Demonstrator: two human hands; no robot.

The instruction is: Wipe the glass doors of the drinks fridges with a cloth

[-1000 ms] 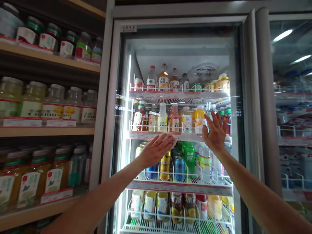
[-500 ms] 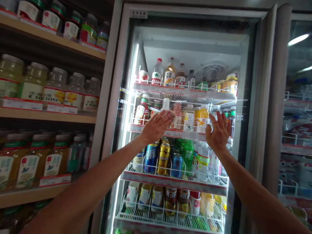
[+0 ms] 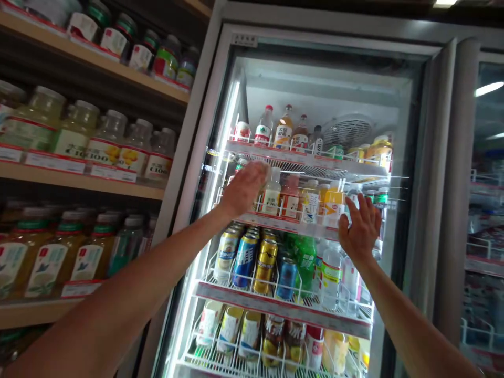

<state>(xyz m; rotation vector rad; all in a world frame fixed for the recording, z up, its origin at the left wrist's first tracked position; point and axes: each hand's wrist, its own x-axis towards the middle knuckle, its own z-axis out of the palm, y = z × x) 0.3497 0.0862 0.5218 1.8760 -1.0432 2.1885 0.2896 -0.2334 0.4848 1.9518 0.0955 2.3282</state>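
Note:
My left hand is raised in front of the glass fridge door, over the left part of the second shelf. Motion smears its fingers, and a pale patch at the fingertips cannot be made out. A clear bottle with a white label shows just right of it. Lower and to the right, my right hand is open, fingers spread and bent towards the glass, holding nothing visible. Near its fingertips, behind the glass, stands an orange juice bottle. Whether either hand touches the glass is hard to tell.
Cans and bottles fill the fridge's lower shelves. A tall grey handle runs along the door's right side, with another glass-fronted fridge beyond. At left, wooden shelves carry rows of bottles.
My left hand has moved left across the bottles, uncovering the clear bottle with the white label. The view has shifted, so the fridge sits slightly lower. My right hand stays spread.

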